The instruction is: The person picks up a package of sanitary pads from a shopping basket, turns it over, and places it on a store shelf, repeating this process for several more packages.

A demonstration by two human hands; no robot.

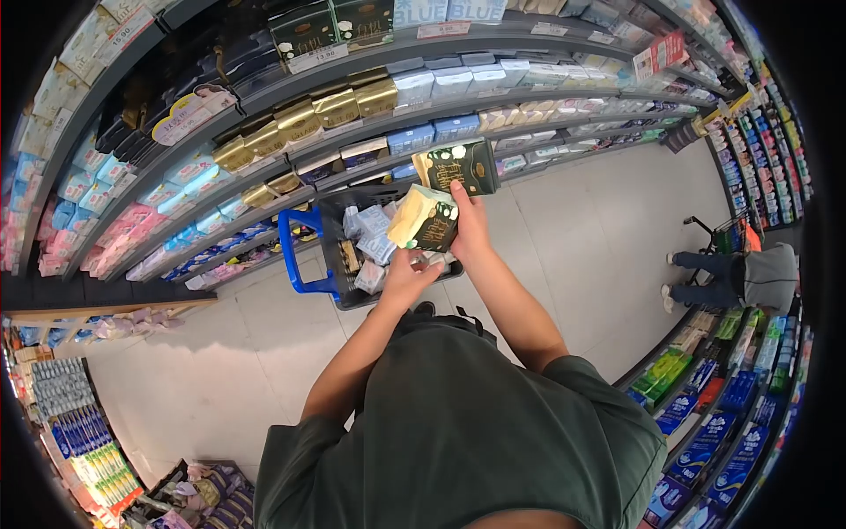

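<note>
My right hand (pixel 470 225) is closed on a dark green pack (pixel 467 167) with gold lettering and white flower prints, its thumb pressed on the front. Just below, a second dark green pack (pixel 432 220) with a cream-yellow side is tilted above the basket. Closed at its lower edge, my left hand (pixel 410 278) grips this second pack; some fingers are hidden. Under both hands stands a dark grey shopping basket (pixel 379 301) with a blue handle (pixel 289 256). Several white and light-blue packs (pixel 377 234) lie inside it.
Curved shelves (pixel 352 48) of packs run along the front, with gold packs (pixel 335 108) in the middle row. A person (pixel 762 278) stands by a trolley (pixel 714 234) at the right. Shelves of blue packs (pixel 705 441) are at lower right, over pale floor tiles (pixel 564 238).
</note>
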